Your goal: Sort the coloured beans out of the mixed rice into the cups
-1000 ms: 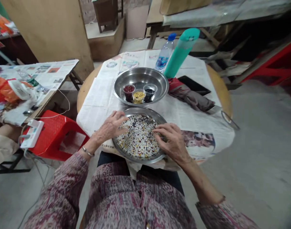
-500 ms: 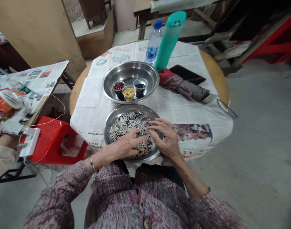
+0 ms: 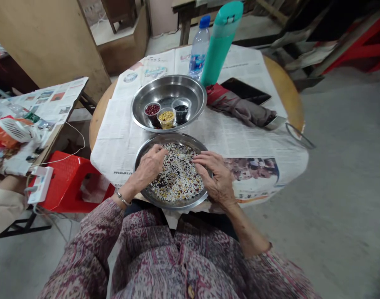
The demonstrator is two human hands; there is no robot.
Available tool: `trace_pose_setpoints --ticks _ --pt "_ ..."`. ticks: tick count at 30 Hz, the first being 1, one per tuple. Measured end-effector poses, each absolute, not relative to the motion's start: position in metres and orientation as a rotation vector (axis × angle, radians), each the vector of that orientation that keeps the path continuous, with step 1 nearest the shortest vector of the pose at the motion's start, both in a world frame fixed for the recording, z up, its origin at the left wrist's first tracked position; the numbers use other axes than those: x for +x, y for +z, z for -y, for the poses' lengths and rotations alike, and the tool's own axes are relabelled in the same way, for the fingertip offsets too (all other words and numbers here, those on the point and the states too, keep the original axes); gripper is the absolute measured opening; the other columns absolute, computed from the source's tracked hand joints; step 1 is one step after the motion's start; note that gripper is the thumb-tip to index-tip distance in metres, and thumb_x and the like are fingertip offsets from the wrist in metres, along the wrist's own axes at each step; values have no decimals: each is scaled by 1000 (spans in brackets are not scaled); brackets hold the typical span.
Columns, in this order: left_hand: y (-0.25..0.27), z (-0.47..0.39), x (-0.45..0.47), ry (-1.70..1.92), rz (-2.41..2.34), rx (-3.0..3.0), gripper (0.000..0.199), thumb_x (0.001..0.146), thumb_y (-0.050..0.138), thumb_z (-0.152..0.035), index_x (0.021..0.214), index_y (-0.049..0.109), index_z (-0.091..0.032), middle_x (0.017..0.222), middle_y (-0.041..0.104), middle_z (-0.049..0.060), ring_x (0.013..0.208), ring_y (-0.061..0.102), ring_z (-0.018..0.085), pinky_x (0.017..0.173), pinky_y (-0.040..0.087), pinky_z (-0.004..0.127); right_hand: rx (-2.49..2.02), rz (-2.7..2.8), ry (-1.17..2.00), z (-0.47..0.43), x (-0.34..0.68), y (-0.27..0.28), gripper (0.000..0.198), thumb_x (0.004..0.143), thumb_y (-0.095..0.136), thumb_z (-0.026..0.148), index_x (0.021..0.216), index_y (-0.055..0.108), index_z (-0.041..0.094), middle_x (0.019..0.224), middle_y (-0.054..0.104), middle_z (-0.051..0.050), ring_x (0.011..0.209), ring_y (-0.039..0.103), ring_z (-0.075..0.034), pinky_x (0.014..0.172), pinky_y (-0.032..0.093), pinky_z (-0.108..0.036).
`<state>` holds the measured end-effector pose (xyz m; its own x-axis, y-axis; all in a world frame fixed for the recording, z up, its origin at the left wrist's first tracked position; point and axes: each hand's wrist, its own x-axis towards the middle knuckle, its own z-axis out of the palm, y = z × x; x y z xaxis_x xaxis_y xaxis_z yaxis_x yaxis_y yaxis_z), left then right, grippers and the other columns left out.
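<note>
Directly in front of me a shallow steel basin (image 3: 140,187) holds a mix of white, black, yellow and dark red grains and beans (image 3: 177,174). My left hand (image 3: 150,166) is over its left side, fingers curled in and tips low at the grains; whatever they may hold is hidden. Over the right rim rests my right hand (image 3: 217,176), its fingers stretched toward the grains and the thumb apart. Behind stands a second steel basin (image 3: 146,89) with three clear cups: dark red beans (image 3: 152,110), yellow beans (image 3: 166,116) and black beans (image 3: 181,111).
Newspaper (image 3: 112,120) covers the round table. A water bottle (image 3: 198,50), a tall green bottle (image 3: 222,45), a folded umbrella (image 3: 239,110) and a dark tablet-like slab (image 3: 246,90) lie or stand behind. At left are a red stool (image 3: 65,187) with a power strip (image 3: 40,185) and another person's leg.
My left hand has moved from the basin's middle to its left side, and its fingers have curled in. My right hand stays nearly in place. The view has shifted slightly.
</note>
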<state>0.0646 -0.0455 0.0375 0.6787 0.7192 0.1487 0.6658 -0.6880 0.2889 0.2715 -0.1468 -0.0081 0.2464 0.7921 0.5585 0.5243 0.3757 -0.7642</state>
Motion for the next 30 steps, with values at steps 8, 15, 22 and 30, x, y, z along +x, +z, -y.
trace_pose_setpoints --ticks 8,15,22,30 --pt "42 77 54 237 -1305 2629 69 80 79 -51 134 50 -20 134 47 15 124 48 36 101 51 55 -1301 1413 287 147 271 -7 15 94 60 29 93 75 26 97 77 -5 110 64 -26 104 47 -54" --pt "39 101 75 296 -852 2411 22 95 52 -8 110 62 -20 103 62 4 99 63 18 95 55 40 -1316 1397 299 148 270 -6 17 95 58 32 94 74 27 98 77 -5 111 64 -26 105 47 -54" --pt "51 104 95 188 -496 2603 19 102 49 -24 114 64 -20 117 65 7 115 60 21 106 50 41 -1295 1367 338 149 271 -6 31 101 45 33 104 75 26 107 76 -6 116 62 -25 107 46 -51" --pt "25 84 113 95 -523 2918 50 99 54 -44 140 47 -17 153 42 18 147 32 35 121 28 62 -1305 1352 369 149 271 -7 40 104 37 39 112 74 26 114 75 -6 121 61 -25 110 44 -51"
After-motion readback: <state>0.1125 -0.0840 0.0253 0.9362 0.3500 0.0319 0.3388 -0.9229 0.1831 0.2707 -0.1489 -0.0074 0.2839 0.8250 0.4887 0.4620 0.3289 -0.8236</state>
